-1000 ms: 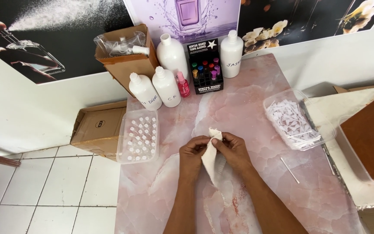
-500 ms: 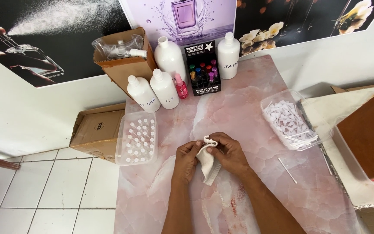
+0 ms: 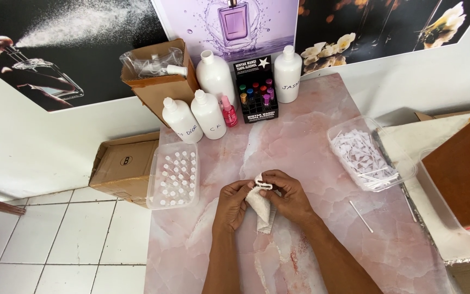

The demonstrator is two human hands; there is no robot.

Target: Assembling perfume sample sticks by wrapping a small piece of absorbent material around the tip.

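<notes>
Your left hand (image 3: 231,202) and right hand (image 3: 288,195) both pinch a white cloth (image 3: 261,203) between their fingertips, just above the pink surface (image 3: 300,136). A tray of vials (image 3: 174,175) sits left; a tub of paper slips (image 3: 366,154) right.

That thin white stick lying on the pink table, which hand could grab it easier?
Probably the right hand. The thin white stick lies on the pink marble table on that hand's side, apart from it. The left hand would have to cross over. Both hands hold the white cloth.
</notes>
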